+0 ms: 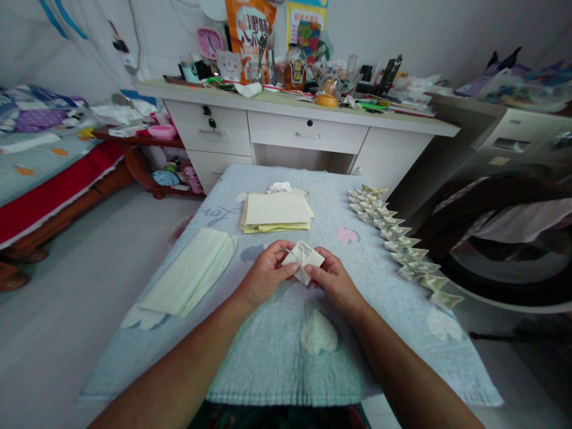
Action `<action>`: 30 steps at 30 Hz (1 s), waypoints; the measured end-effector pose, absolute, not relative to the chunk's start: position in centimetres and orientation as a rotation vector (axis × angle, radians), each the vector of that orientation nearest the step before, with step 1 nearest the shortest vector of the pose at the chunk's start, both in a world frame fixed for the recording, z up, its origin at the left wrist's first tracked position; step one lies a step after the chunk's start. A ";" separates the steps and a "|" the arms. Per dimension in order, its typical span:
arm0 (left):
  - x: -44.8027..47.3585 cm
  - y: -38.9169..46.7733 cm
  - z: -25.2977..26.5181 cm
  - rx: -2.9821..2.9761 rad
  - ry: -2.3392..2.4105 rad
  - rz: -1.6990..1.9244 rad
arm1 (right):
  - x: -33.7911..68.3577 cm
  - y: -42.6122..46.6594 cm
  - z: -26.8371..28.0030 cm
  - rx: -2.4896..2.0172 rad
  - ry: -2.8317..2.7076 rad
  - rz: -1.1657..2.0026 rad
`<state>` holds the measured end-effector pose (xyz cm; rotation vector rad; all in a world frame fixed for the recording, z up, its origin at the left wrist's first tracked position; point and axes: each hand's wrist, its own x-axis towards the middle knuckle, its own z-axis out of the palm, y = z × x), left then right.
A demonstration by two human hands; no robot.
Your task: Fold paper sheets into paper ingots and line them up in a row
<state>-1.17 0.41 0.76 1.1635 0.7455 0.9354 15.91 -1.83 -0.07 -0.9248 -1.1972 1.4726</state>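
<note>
A small folded paper square (305, 257), turned like a diamond and printed on its upper part, is held above the cloth-covered table. On its left side my left hand (269, 268) pinches it, thumb on top and fingers behind. My right hand (334, 275) grips the opposite side the same way, its thumb pressing near the lower middle. Beyond the hands lies a stack of cream and yellow paper sheets (279, 210). To the left is a pile of long pale green paper (192, 274). Along the right edge runs a row of folded paper boats (400, 243), several of them.
The table wears a light blue patterned cloth (268, 351). Crumpled white tissue (279, 187) sits behind the stack. A white desk (308, 128) crowded with jars and bags stands at the back. A front-loading washing machine (513, 134) is close on the right, a bed (53, 196) on the left.
</note>
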 end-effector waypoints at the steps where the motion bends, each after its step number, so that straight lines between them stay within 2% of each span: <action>1: -1.2 0.3 0.8 1.161 0.736 0.945 | 15.9 -1.8 -0.2 -0.930 -1.214 1.483; 10: -1.3 0.3 0.6 1.369 0.730 0.854 | 15.8 -1.4 -0.4 -1.027 -1.121 1.473; 16: -1.6 0.5 0.9 1.584 0.802 0.931 | 15.8 -1.3 -0.7 -1.054 -1.123 1.488; 25: -1.4 0.4 0.2 1.306 0.734 0.821 | 15.9 -1.5 -0.2 -1.012 -1.153 1.527; 30: -1.6 0.5 0.0 1.522 0.786 0.870 | 15.9 -1.4 0.0 -1.051 -1.133 1.509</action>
